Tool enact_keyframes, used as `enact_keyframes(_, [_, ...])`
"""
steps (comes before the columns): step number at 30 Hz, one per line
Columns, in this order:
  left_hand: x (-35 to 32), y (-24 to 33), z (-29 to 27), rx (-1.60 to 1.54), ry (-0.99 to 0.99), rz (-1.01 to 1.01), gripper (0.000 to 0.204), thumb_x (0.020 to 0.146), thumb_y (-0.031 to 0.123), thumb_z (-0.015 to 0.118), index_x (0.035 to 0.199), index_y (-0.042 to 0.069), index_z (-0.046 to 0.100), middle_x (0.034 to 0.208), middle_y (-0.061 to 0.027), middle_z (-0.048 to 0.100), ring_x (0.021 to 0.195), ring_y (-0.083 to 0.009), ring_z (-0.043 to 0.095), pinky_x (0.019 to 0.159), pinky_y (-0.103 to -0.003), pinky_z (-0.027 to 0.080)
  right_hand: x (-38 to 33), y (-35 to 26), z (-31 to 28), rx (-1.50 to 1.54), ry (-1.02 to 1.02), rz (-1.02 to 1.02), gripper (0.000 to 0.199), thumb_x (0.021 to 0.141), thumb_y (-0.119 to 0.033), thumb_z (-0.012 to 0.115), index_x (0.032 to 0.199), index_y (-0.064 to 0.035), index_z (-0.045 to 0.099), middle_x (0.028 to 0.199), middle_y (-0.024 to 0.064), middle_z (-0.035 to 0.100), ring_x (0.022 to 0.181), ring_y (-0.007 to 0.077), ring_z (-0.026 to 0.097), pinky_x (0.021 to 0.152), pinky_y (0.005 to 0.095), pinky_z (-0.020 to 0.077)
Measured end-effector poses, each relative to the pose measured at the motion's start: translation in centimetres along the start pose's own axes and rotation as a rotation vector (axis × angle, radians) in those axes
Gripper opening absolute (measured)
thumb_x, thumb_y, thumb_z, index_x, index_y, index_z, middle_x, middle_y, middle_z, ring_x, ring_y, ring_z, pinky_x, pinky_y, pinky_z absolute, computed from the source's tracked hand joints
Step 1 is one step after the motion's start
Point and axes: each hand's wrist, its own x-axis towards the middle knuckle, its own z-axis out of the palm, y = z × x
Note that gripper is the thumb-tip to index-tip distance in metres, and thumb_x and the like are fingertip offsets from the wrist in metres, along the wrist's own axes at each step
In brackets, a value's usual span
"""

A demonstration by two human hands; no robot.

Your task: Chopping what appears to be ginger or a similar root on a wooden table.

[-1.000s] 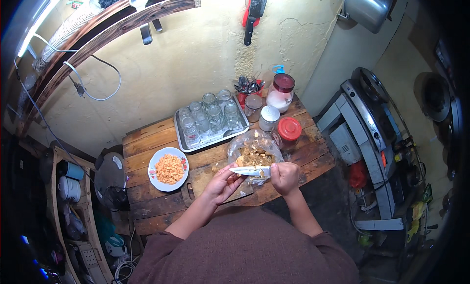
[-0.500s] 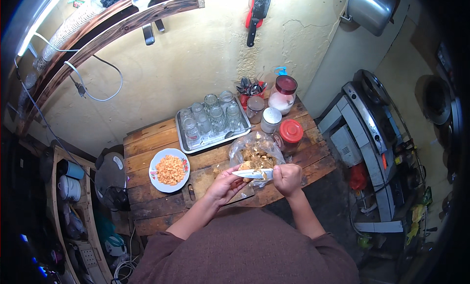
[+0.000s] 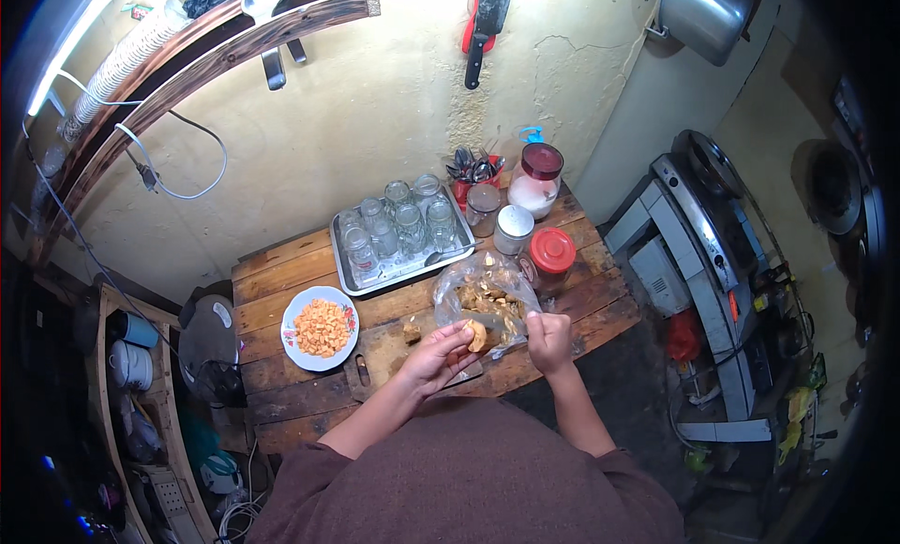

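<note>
My left hand (image 3: pixel 434 359) pinches a pale orange piece of food (image 3: pixel 477 336) by its edge, over the near side of a clear plastic bag (image 3: pixel 452 286). My right hand (image 3: pixel 549 341) is closed around the handle of a knife; its blade (image 3: pixel 494 321) points left beside the piece and looks dark from this angle. Brown scraps or peelings (image 3: pixel 502 305) fill the open bag. Below my left hand lies a wooden cutting board (image 3: pixel 382 349), with a small brown chunk (image 3: pixel 412 332) on it. To the left, a white flowered plate (image 3: pixel 298 355) holds diced orange pieces (image 3: pixel 323 326).
Upturned glass jars (image 3: pixel 410 227) stand on a metal tray (image 3: pixel 370 286) at the back of the wooden table (image 3: pixel 281 394). Several lidded jars, one with a red lid (image 3: pixel 553 250), and a red cutlery holder (image 3: pixel 462 192) stand behind the bag. A stove (image 3: pixel 689 216) is at the right.
The knife blade has turned from showing its bright flat side to a darker, narrower look. The pale orange piece now shows plainly in my left fingers. The view has shifted slightly.
</note>
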Motion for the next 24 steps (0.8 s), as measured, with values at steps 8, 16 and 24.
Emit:
enact_keyframes(8, [0.2, 0.1, -0.1, -0.013, 0.057, 0.078, 0.032, 0.087, 0.013, 0.061, 0.117, 0.004, 0.053, 0.109, -0.0067, 0.061, 0.097, -0.0146, 0.060, 0.088, -0.028, 0.049, -0.3, -1.3, -1.3, -0.130, -0.039, -0.233, 0.036, 0.081, -0.013, 0.052, 0.047, -0.0019, 0.047, 0.046, 0.0147, 0.047, 0.042, 0.0312, 0.051, 0.044, 0.0401, 0.0398])
enact_keyframes(16, [0.0, 0.0, 0.6, 0.006, 0.086, 0.103, 0.028, 0.088, 0.013, 0.061, 0.114, 0.004, 0.055, 0.106, -0.0067, 0.062, 0.096, -0.0147, 0.061, 0.088, -0.028, 0.050, -0.6, -1.3, -1.0, -0.150, 0.020, -0.248, 0.036, 0.081, -0.013, 0.051, 0.047, -0.0021, 0.047, 0.046, 0.0149, 0.047, 0.042, 0.0318, 0.051, 0.044, 0.0404, 0.0400])
enact_keyframes(24, [-0.1, -0.4, 0.6, -0.012, 0.067, 0.107, 0.024, 0.088, 0.012, 0.059, 0.111, 0.004, 0.055, 0.105, -0.0069, 0.062, 0.096, -0.0150, 0.061, 0.089, -0.028, 0.050, -0.6, -1.2, -1.4, -0.166, 0.020, -0.270, 0.034, 0.081, -0.013, 0.051, 0.048, -0.0027, 0.048, 0.047, 0.0145, 0.048, 0.043, 0.0311, 0.051, 0.045, 0.0399, 0.0400])
